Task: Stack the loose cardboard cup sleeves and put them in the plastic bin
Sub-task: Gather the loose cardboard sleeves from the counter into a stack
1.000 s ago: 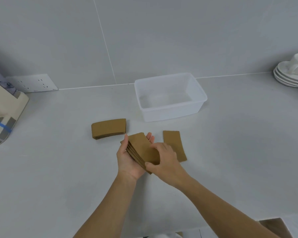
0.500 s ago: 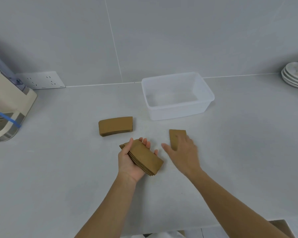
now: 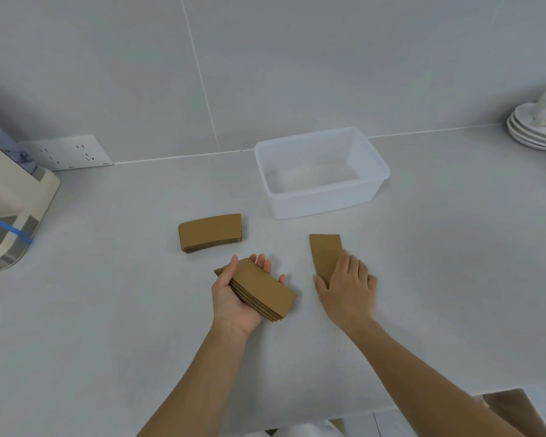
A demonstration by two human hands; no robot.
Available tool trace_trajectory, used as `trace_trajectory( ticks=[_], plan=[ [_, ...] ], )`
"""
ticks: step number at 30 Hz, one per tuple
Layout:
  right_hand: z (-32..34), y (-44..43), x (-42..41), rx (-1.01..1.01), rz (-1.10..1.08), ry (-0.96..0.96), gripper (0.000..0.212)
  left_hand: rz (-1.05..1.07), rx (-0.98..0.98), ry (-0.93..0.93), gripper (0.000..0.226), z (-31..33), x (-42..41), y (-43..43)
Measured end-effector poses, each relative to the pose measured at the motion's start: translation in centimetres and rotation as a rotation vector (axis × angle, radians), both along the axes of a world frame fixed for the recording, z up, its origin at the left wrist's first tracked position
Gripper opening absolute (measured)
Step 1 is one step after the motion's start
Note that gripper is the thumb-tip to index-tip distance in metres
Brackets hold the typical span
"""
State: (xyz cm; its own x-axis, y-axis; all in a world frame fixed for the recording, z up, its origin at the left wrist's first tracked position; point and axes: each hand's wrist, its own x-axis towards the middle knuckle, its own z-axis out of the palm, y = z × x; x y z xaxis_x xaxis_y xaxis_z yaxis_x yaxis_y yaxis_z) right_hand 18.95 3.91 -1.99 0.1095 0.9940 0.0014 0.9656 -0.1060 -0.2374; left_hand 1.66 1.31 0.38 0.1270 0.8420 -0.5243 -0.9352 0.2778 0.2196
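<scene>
My left hand point(image 3: 234, 299) holds a stack of brown cardboard sleeves point(image 3: 262, 288) in its palm, just above the counter. My right hand point(image 3: 347, 287) lies flat on the near end of a single loose sleeve point(image 3: 324, 252) on the counter, thumb at its left edge. Whether the fingers grip it I cannot see. Another small pile of sleeves point(image 3: 210, 232) rests on the counter to the left, behind my left hand. The clear plastic bin point(image 3: 322, 197) stands at the back, with nothing inside.
A cream appliance point(image 3: 10, 209) with a blue strip sits at the far left. A white socket plate point(image 3: 67, 152) is on the wall. Stacked saucers with a cup point(image 3: 539, 127) stand at the far right. The counter's front edge runs along the bottom.
My right hand left the stack in my left hand, moved right and came down on the single loose sleeve. The left hand keeps its stack.
</scene>
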Motion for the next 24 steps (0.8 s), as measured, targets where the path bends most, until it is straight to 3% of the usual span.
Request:
trace_trajectory(
  ticks=[5, 11, 13, 16, 20, 24],
  plan=[
    [0.7, 0.0, 0.0, -0.017, -0.009, 0.075, 0.062, -0.027, -0.008, 0.019, 0.046, 0.2, 0.2, 0.4],
    [3.6, -0.3, -1.0, -0.108, -0.003, 0.664, 0.063, -0.055, -0.038, 0.040, 0.050, 0.6, 0.0, 0.8],
    [4.4, -0.7, -1.9, -0.121, 0.060, 0.760, 0.057, -0.063, -0.043, 0.049, 0.054, 0.7, -0.1, 0.9],
    [5.1, -1.5, -3.3, -0.130, 0.156, 0.799, 0.044, -0.122, -0.039, 0.100, 0.060, 0.8, -0.2, 1.0],
    [5.4, -2.2, -4.5, -0.149, 0.253, 0.765, 0.042, -0.161, -0.005, 0.150, 0.057, 1.0, -0.7, 1.0],
    [5.3, -2.8, -5.3, -0.159, 0.306, 0.716, 0.046, -0.136, 0.025, 0.083, 0.062, 1.1, -0.9, 0.9]
  ],
)
